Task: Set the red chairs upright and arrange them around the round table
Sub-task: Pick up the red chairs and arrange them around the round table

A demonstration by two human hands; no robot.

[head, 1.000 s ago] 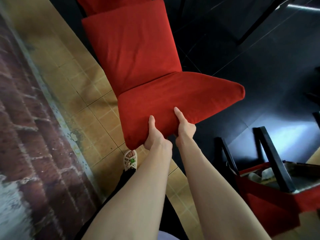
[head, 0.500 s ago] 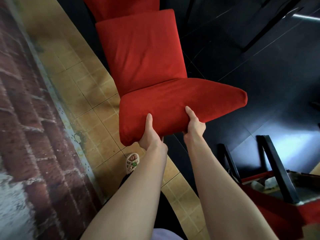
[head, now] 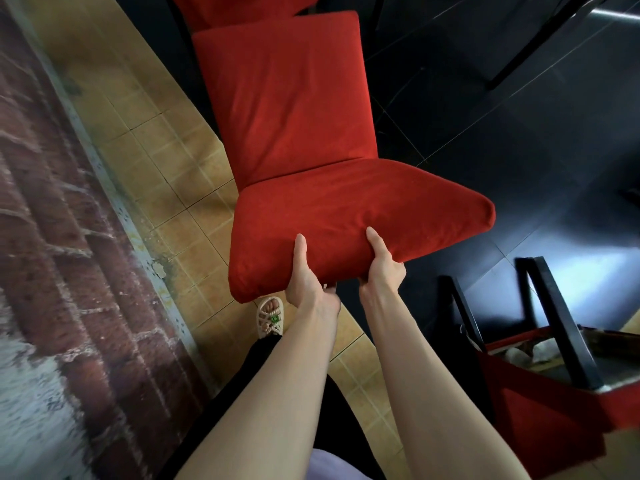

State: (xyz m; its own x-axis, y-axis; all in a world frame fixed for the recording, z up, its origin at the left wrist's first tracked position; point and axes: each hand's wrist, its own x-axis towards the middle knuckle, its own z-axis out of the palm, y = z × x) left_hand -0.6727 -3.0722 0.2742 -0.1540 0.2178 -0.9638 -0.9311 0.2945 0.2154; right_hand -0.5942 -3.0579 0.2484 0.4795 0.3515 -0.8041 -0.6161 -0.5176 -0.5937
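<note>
Red chair [head: 325,157]: upright, seat facing up, flat rectangular backrest [head: 287,98] on the far side. The cover is soft, matte red fabric, padded, with rounded corners and a seam where seat [head: 398,202] meets back. Its legs are hidden under the seat, so I cannot tell whether it stands on the floor or is lifted. It sits over the border between tan tiles and black floor.

Left hand [head: 304,275]: grasps the near seat edge, thumb on top, fingers curled underneath.
Right hand [head: 381,268]: same grasp just beside it, thumb on top of the cushion. Both forearms are bare and extended.

Second chair [head: 540,420], lower right: tipped over, red cover, two straight black legs [head: 557,323] pointing up, underside exposed.
Red cushion [head: 242,8] of a further chair at the top edge, touching or just behind the held backrest.

Foot in a pale woven sandal [head: 270,317] below the seat edge, on tan square tiles [head: 156,150]. Glossy black floor [head: 519,150] at right. Rough, whitened red brick wall [head: 69,237] at left.
</note>
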